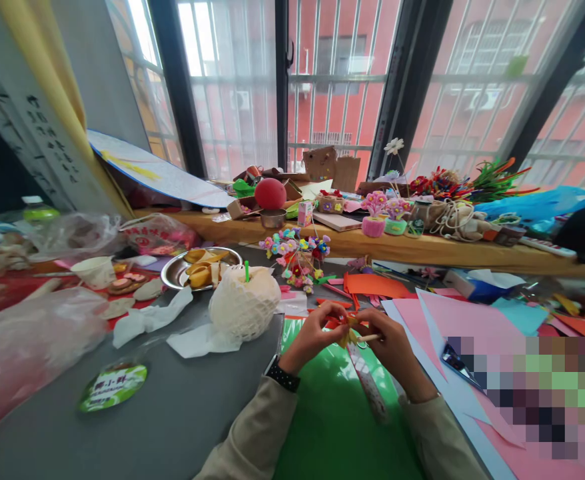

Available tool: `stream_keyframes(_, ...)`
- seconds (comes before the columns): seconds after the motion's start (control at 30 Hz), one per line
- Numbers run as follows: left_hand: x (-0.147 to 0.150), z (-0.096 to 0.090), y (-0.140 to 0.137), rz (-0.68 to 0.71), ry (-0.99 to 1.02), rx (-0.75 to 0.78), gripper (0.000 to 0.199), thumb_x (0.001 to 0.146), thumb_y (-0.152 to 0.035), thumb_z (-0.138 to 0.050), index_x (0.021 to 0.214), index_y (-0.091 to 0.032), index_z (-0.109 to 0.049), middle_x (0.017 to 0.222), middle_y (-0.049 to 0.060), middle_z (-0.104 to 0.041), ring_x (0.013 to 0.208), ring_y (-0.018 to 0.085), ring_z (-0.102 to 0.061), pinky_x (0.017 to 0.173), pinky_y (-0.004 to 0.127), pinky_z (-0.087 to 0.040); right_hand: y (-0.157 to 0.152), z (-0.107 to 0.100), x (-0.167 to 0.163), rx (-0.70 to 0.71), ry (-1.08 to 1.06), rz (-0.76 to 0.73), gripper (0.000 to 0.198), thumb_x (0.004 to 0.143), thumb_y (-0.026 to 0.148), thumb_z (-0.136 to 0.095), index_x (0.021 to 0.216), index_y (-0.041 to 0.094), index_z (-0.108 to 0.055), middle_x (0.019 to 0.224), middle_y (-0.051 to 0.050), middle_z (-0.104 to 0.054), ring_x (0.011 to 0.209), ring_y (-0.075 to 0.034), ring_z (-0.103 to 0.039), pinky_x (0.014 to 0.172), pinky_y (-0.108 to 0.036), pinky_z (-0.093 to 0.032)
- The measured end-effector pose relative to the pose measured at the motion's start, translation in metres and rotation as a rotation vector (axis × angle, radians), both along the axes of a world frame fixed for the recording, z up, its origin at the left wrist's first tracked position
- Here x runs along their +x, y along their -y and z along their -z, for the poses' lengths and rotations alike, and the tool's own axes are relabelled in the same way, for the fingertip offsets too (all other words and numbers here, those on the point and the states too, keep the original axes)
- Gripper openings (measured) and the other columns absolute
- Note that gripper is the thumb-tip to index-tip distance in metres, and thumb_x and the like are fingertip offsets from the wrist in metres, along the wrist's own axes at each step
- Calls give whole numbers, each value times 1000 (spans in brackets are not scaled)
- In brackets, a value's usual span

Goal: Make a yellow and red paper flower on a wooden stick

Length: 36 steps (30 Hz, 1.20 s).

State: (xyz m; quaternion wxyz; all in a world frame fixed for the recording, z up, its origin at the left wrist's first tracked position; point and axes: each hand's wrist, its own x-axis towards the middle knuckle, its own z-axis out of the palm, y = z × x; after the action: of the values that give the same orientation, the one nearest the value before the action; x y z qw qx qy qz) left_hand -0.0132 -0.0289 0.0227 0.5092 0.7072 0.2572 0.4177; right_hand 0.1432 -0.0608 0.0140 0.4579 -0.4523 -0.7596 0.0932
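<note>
My left hand (317,337), a dark band at its wrist, pinches a small yellow-and-red craft piece (346,339). My right hand (395,343) meets it from the other side, fingers closed around a thin pale stick (370,338) whose end points toward the piece. Fingers cover much of the piece, so its exact kind cannot be made out. Below both hands lies a glossy green sheet (332,427). On that sheet rests a pale patterned strip (367,380), slanting away under the right hand.
A netted coconut (245,303) with a green straw stands left of my hands, near a metal plate (166,275) of yellow peels. Small crocheted flowers (297,257) sit ahead. Pink paper (452,327) spreads on the right. A wooden ledge (422,252) full of crafts runs below the windows.
</note>
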Motion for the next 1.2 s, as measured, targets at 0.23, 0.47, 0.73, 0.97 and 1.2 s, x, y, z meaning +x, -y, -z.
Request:
stream_keyframes(0.23, 2, 9, -4, -6, -13, -82, 22, 65, -29, -56, 76, -14, -45, 75, 1, -47, 68, 10, -49, 65, 24, -41, 4, -7, -5, -123, 16, 79, 14, 72, 31, -50, 75, 18, -49, 52, 5, -39, 43, -8, -34, 40, -20, -27)
stream_keyframes(0.47, 3, 10, -1, 35, -47, -101, 23, 65, -32, -56, 76, -14, -45, 75, 0, -47, 68, 10, -49, 62, 22, -41, 6, -13, 2, -265, 6, -31, 16, 75, 34, -44, 75, 18, -47, 67, 0, -52, 52, -9, -44, 46, -19, -34)
stream_keyframes(0.73, 4, 13, -4, 34, -82, -123, 26, 63, -34, -57, 73, -14, -45, 72, 0, -47, 66, 10, -48, 59, 22, -40, 4, -15, 1, -272, 89, 5, 16, 74, 33, -45, 70, 18, -47, 65, 1, -54, 53, -9, -47, 48, -19, -35)
stream_keyframes(0.97, 4, 12, -4, -11, -121, -77, 25, 64, -35, -55, 74, -14, -46, 71, -1, -47, 61, 9, -46, 55, 20, -38, 2, -14, -3, -297, 58, 48, 17, 73, 34, -47, 72, 17, -50, 64, 1, -55, 52, -9, -47, 45, -19, -33)
stream_keyframes(1.2, 4, 15, -8, -46, -179, -87, 17, 62, -27, -56, 70, -14, -47, 66, -2, -48, 60, 8, -45, 54, 19, -37, -1, -11, 0, -323, 35, 2, 20, 72, 36, -47, 70, 17, -53, 63, 2, -55, 53, -10, -47, 45, -19, -33)
